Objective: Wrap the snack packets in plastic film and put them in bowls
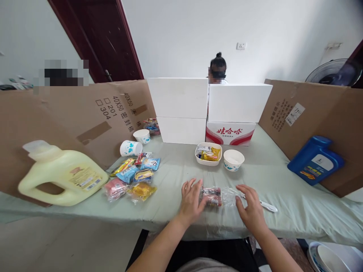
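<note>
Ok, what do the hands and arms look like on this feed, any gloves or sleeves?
The left hand and right hand are ungloved, and both forearms are bare, with no sleeve, watch or bracelet visible. Any markings are too small to tell.

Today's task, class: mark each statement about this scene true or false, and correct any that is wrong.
1. The red packet lies between the left hand and the right hand. True.
2. The blue bottle is left of the yellow jug. False: the blue bottle is far to the right of the yellow jug.
3. The tray holds wrapped snacks. True.
4. The white handle is nearer the left hand. False: the white handle is beside the right hand.
5. The bowl beside the tray stands upright. True.
</note>
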